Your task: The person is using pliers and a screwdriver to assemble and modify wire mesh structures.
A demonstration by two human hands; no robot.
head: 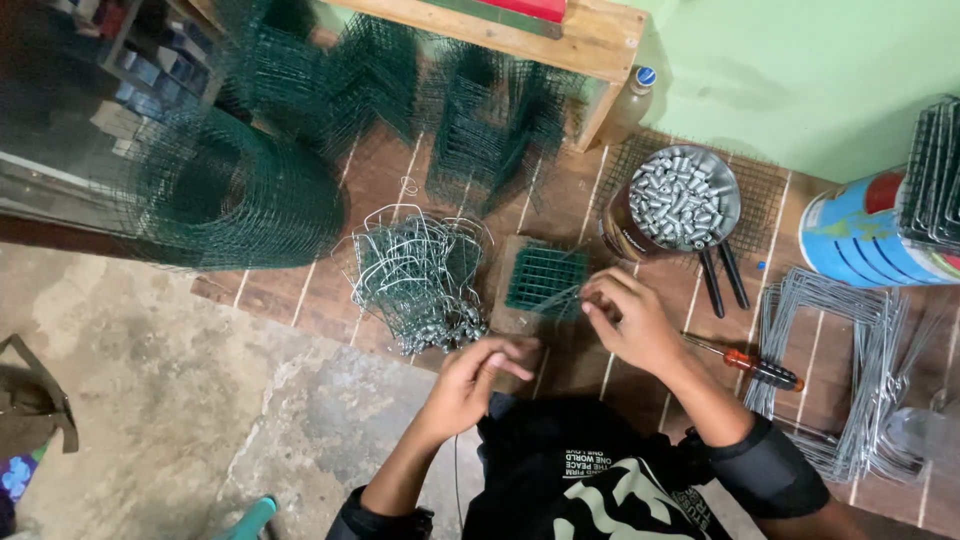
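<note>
The small green mesh square (545, 279) is lying flat on a wooden block on the brown tiled floor (560, 200), and it is serving as the landmark here. The right hand (628, 320) is resting just right of it, its fingers (597, 300) pinched closed on what looks like a thin wire at the mesh's right edge; the wire itself is too fine to make out clearly. The left hand (478, 378) is hovering just below and left of the mesh, fingers (512, 366) curled loosely inward; whether they are gripping anything, I cannot tell.

To do this well, in my judgement, the pinching hand should be keeping the wire low and level with the mesh while the other hand is steadying the near edge, so the grid is not lifting off the block.

Both forearms are reaching forward from the body, wrists bent slightly down, the right one angled across toward the mesh.

A tangle of bent silver wire pieces (420, 280) is lying just left of the mesh. A round tin of small metal sleeves (682, 200) is standing up and right of it, with 1 red-handled screwdriver (750, 362) lying to the right. Rolls of green mesh (230, 190) are standing well to the upper left.
</note>
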